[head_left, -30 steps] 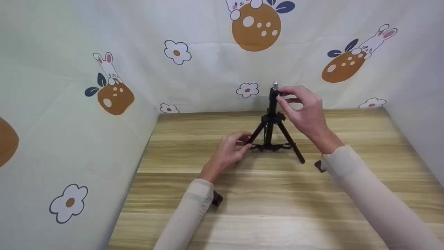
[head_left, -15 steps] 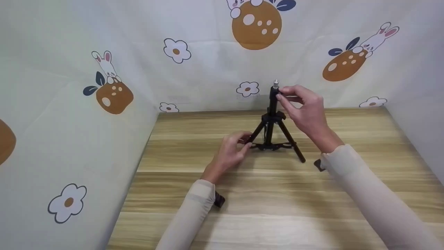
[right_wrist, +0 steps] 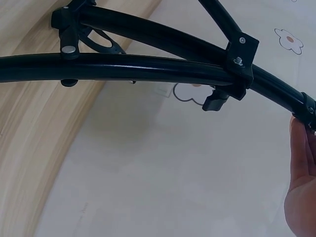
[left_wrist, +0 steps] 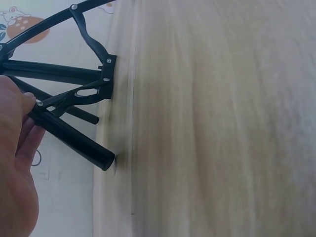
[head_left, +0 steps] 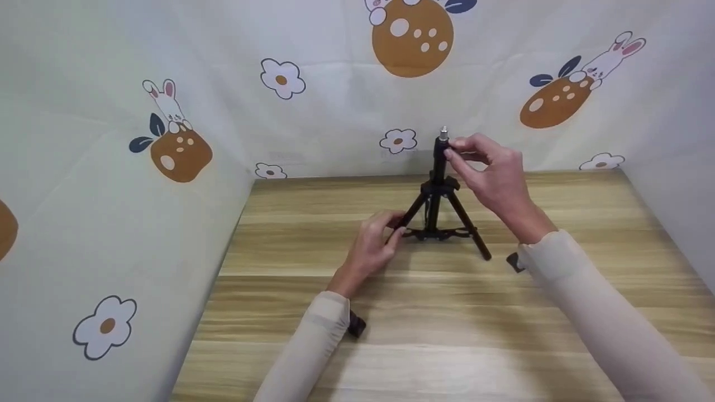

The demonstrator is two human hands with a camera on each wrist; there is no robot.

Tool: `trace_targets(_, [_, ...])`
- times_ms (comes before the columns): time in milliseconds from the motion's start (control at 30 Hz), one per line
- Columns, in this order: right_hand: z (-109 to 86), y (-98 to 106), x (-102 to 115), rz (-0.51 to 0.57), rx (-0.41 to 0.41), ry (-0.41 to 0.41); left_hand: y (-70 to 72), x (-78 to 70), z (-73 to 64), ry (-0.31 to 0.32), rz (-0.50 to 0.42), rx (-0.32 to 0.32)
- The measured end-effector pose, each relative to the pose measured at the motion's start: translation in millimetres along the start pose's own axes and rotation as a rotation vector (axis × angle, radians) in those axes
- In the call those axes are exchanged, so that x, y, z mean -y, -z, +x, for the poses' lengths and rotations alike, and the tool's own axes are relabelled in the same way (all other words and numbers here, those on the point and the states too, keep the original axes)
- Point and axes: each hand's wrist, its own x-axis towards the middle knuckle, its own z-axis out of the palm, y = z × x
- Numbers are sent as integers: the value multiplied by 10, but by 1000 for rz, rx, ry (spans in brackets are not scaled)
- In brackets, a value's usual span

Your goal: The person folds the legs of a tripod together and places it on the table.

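A small black tripod stand (head_left: pixel 437 206) stands upright on the wooden table with its legs spread and a silver screw tip (head_left: pixel 444 133) on top. My left hand (head_left: pixel 371 243) pinches its left leg low down, near the brace joint; the left wrist view shows the thumb on that leg (left_wrist: pixel 74 138). High on the centre column, my right hand (head_left: pixel 494 176) pinches the collar or its knob just below the silver tip. The fingers cover the part they hold. At the right edge of the right wrist view, the fingers (right_wrist: pixel 298 148) touch the column's upper end.
The wood-grain table (head_left: pixel 424 346) meets a pale cloth backdrop (head_left: pixel 329 123) printed with rabbits, oranges and flowers, close behind the tripod. Cloth also rises along the left and right sides. A small dark device (head_left: pixel 356 325) sits at the left wrist, another (head_left: pixel 515 262) at the right.
Both hands keep their holds and the tripod stays in place. The head view has shifted slightly, and the left forearm has moved a little to the right.
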Motion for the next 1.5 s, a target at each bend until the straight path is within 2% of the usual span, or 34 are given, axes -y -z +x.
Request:
trace_targets(200, [5,23,8,-4,2,0,-25,-12,15,-13,-13,-4])
trace_targets(567, [8,47,3,10,5,17,-50,-34,35,15,-44,1])
trace_targets(900, [-2,42,-6,7,12,2,-74,-39,32,27,-68,-21])
trace_targets(1267, [-4,11,-19,28,24,-1,-72,-35,18,9,-71,-51])
trace_targets(1500, [-1,9,-20,37,18,10,-67,-46,46,34,-93,-38])
